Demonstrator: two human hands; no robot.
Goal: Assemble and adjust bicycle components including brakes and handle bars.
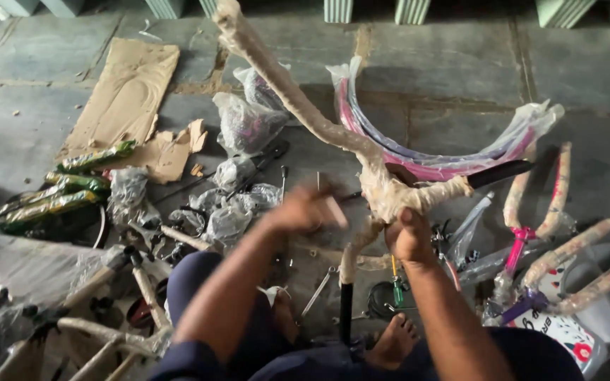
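Observation:
My right hand (409, 236) grips a bicycle handlebar (298, 99) wrapped in beige packing paper and clear film, at the junction where its stem (347, 271) drops down. The bar rises up and to the left, and a black grip (499, 171) sticks out to the right. My left hand (303, 209), blurred by motion, sits just left of the junction with its fingers on a small pale piece that I cannot make out. My bare foot (393, 343) rests on the floor below.
Plastic-bagged small parts (238, 204) and a flat cardboard sheet (125, 95) lie to the left. Bagged mudguards in pink and purple (432, 159) curve behind. A wrapped frame (552, 254) lies at the right, green wrapped parts (58, 197) at the far left, a spanner (317, 293) below.

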